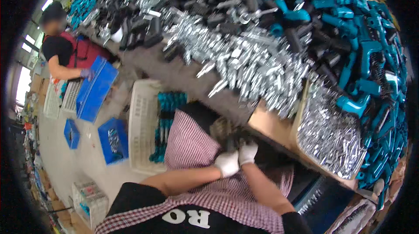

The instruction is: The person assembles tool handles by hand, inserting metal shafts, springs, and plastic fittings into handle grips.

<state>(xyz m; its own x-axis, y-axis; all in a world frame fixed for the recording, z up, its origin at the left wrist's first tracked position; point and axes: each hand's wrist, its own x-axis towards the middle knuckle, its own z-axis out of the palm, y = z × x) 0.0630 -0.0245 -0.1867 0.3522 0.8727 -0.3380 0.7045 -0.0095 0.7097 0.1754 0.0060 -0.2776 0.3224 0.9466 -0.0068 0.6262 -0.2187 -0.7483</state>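
Note:
My left hand (pixel 227 164) and my right hand (pixel 248 152), both in white gloves, are close together above my lap. Their fingers curl inward around something dark and blurred that I cannot make out. It lies in the shadow below the edge of the heaped bench. A checked red-and-white apron (pixel 192 140) covers my legs. Beside my left leg stands a cream plastic crate (pixel 142 120) with teal-and-black tools (pixel 168 116) stacked in rows.
A large heap of silvery metal parts (pixel 257 59), black pieces and teal housings (pixel 358 103) covers the bench. A box of small metal parts (pixel 331 129) sits at its right. Blue bins (pixel 112 140) stand on the floor at left. A co-worker (pixel 63 51) holds a blue bin (pixel 97 89).

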